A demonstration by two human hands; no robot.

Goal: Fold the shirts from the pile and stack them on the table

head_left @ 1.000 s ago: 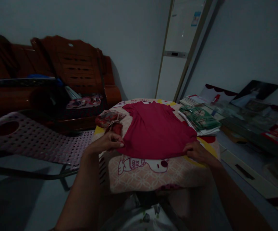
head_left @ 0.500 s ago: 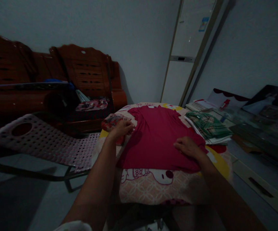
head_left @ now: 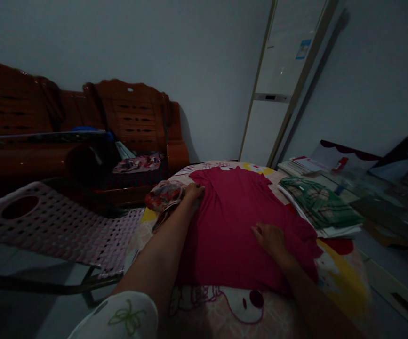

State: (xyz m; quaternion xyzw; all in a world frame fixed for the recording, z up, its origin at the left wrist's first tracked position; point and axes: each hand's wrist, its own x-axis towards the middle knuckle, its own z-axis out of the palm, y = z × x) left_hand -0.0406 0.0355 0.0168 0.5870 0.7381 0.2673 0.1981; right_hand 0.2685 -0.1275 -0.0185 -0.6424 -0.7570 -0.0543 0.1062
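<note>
A magenta T-shirt [head_left: 225,235] lies spread on a table covered by a patterned cloth [head_left: 221,325]. My left hand [head_left: 194,197] is at the shirt's far left edge, below the sleeve, its fingers closed on the fabric. On the right half of the shirt rests my right hand [head_left: 271,240], fingers slightly bent and apart, with loose fabric under them. Just left of my left hand sits a bundle of red and grey patterned cloth [head_left: 163,195], partly hidden by my forearm.
At the right lies a folded green plaid garment [head_left: 318,200] on white cloth, with papers [head_left: 300,165] behind it. A woven folding chair [head_left: 66,226] stands left. Beyond it is a wooden sofa [head_left: 129,113]; a tall white cabinet-like unit [head_left: 263,132] stands against the wall.
My left hand has moved slightly right onto the shirt's edge and closed there. My right hand still rests on the shirt. The view has tilted and come closer to the table.
</note>
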